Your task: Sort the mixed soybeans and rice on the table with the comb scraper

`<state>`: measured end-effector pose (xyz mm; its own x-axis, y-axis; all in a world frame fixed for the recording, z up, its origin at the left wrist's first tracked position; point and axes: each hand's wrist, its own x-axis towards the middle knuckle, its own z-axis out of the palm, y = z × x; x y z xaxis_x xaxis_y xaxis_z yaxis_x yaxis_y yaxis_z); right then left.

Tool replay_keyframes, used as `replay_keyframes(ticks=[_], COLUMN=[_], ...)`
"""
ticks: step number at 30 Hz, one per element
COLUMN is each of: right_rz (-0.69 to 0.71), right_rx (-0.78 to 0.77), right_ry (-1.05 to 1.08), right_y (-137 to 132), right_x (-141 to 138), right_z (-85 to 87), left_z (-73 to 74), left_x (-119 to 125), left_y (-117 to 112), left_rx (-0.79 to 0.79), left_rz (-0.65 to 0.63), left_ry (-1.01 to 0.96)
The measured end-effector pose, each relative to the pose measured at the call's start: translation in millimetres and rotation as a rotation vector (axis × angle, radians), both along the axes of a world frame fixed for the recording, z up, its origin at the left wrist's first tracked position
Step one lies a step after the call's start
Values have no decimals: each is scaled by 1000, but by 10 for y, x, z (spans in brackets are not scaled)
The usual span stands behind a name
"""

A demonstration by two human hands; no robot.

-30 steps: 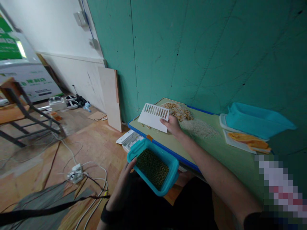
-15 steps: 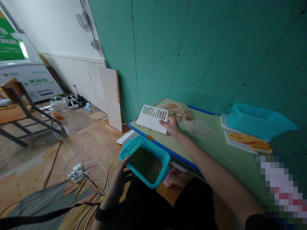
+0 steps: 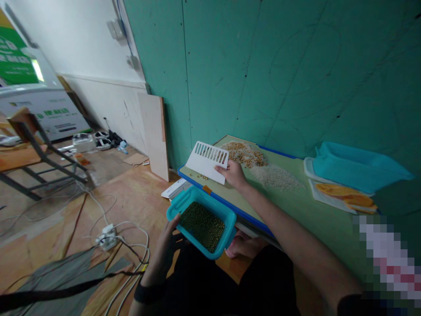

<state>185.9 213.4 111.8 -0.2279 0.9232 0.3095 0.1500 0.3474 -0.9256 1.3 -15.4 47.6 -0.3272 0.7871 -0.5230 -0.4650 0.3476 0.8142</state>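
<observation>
My left hand (image 3: pixel 166 239) grips the left side of a turquoise plastic tub (image 3: pixel 226 213), thumb over the rim and fingers underneath. Small green beans (image 3: pixel 203 226) cover its bottom. The tub is held just off the table's front edge, above my legs. My right hand (image 3: pixel 234 174) pinches the right end of a white slotted scraper (image 3: pixel 205 166), which stands tilted over the table top. A few yellowish kernels (image 3: pixel 203 177) lie below its lower edge. Behind it is a pile of yellow kernels (image 3: pixel 245 153) mixed with pale grains, next to a heap of white grains (image 3: pixel 278 177).
At the table's (image 3: pixel 315 224) right end are a turquoise scoop-like bin (image 3: pixel 358 166) and white trays, one with an orange cloth (image 3: pixel 345 195). A green wall (image 3: pixel 263 66) backs the table. A power strip (image 3: pixel 107 237) and cables lie on the floor left, near a wooden chair (image 3: pixel 31 140).
My right hand has shifted the scraper slightly left and away from me, so more of the loose kernels below it show. The tub stays in my left hand, nearly still.
</observation>
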Motion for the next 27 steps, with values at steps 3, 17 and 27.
replay_keyframes(ticks=[3, 17, 27], right_rz=[20, -39, -67], right_rx=[19, 99, 156], right_ry=[2, -91, -171], right_y=[-1, -111, -201], right_x=[13, -22, -49], right_z=[-14, 25, 84], left_z=[35, -10, 72], left_x=[25, -170, -500], left_y=[-61, -36, 72], left_rx=[105, 68, 82], left_rz=[-42, 23, 84], left_ry=[11, 17, 57])
